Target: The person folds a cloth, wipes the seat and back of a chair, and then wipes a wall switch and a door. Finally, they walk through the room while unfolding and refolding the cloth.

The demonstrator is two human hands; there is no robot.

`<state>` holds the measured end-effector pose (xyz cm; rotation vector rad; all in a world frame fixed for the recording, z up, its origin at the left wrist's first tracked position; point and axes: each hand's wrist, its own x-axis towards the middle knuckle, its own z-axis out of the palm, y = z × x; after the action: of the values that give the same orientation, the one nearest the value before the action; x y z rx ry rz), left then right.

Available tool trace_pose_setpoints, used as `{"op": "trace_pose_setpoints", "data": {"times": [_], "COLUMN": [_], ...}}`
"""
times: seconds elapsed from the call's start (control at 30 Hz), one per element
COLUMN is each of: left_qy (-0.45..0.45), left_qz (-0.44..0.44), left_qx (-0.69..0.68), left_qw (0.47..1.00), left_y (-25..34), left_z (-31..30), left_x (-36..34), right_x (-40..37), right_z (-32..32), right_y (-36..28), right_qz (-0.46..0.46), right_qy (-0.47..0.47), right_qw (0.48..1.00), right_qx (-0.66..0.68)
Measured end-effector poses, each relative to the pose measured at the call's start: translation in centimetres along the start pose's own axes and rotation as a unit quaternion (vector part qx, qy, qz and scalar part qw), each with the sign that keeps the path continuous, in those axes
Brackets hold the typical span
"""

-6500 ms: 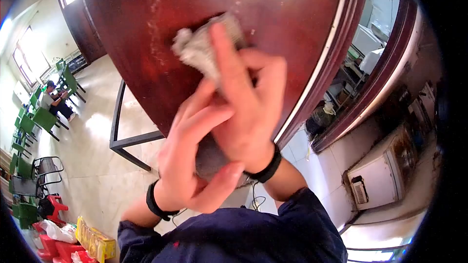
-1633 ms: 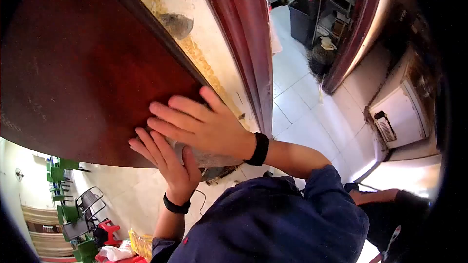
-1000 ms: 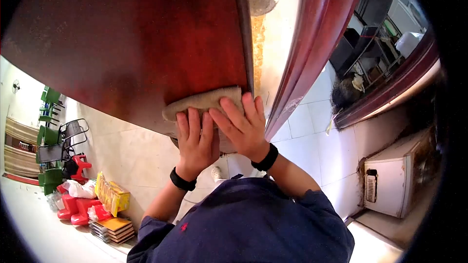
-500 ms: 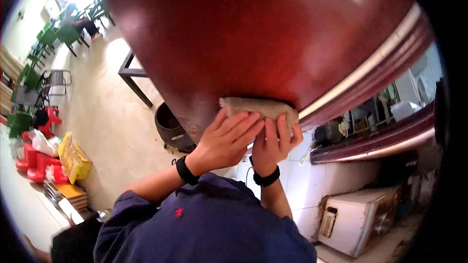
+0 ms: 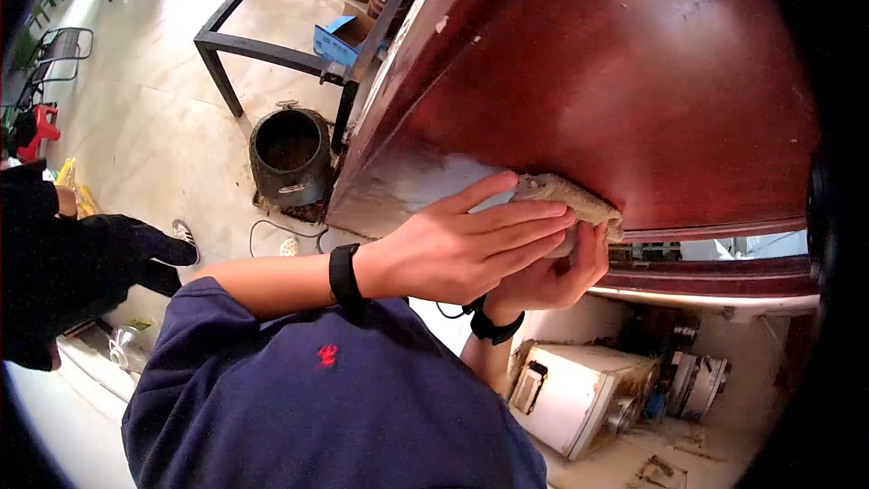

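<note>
A folded greyish-brown cloth [image 5: 579,197] lies against the near part of a glossy dark red wooden surface [image 5: 634,100]. My left hand [image 5: 471,240] rests on the left part of the cloth, its fingers stretched out and pointing right. Just right of it and partly under it, my right hand [image 5: 552,279] has its fingers bent round the cloth's near edge. Both wrists wear black bands. Left of the cloth, the red surface shows a pale, dull patch.
A dark round pot [image 5: 290,152] stands on the floor at the left, by a black metal frame [image 5: 262,52] and a blue box [image 5: 339,43]. A person in black [image 5: 81,263] is at the far left. A white cabinet [image 5: 566,398] sits at the lower right.
The view has swung, bringing the blue box and the person in black into sight. Both hands and the cloth appear farther right, and my left hand now overlaps my right more.
</note>
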<state>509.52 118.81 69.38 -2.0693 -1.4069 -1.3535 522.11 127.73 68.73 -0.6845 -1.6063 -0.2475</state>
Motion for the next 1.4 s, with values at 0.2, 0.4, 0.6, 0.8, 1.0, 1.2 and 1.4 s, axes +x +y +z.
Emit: {"op": "trace_pose_setpoints", "data": {"times": [0.2, 0.4, 0.6, 0.8, 1.0, 1.2, 1.4], "left_qy": [0.011, 0.086, 0.080, 0.008, -0.075, 0.032, 0.003], "left_qz": [0.021, 0.004, -0.018, -0.065, -0.100, -0.046, -0.089], "left_qx": [-0.038, 0.027, 0.056, 0.077, 0.079, 0.055, 0.120], "left_qw": [0.999, 0.996, 0.995, 0.995, 0.989, 0.997, 0.989], "left_y": [-2.2, -3.5, -4.2, -6.4, -3.3, 1.0, 2.7], "left_z": [-3.2, -6.1, -4.6, -1.0, -0.1, 2.0, 6.0], "left_x": [-1.4, -4.2, -8.5, -17.2, -14.4, -2.4, -4.3], "right_x": [-0.7, -1.9, -3.8, -12.0, -11.2, 0.9, -4.6], "right_z": [1.1, 2.3, 1.8, 2.8, 1.4, -1.2, -1.8], "right_y": [-4.1, -8.9, -8.1, -6.0, -2.4, -0.2, 3.9], "right_qz": [0.036, 0.060, 0.008, 0.055, 0.000, -0.047, -0.014], "right_qy": [-0.007, -0.057, -0.130, -0.199, -0.265, -0.120, -0.120], "right_qw": [0.999, 0.991, 0.985, 0.955, 0.949, 0.987, 0.985], "right_qx": [0.011, 0.107, 0.112, 0.211, 0.172, 0.092, 0.122]}}
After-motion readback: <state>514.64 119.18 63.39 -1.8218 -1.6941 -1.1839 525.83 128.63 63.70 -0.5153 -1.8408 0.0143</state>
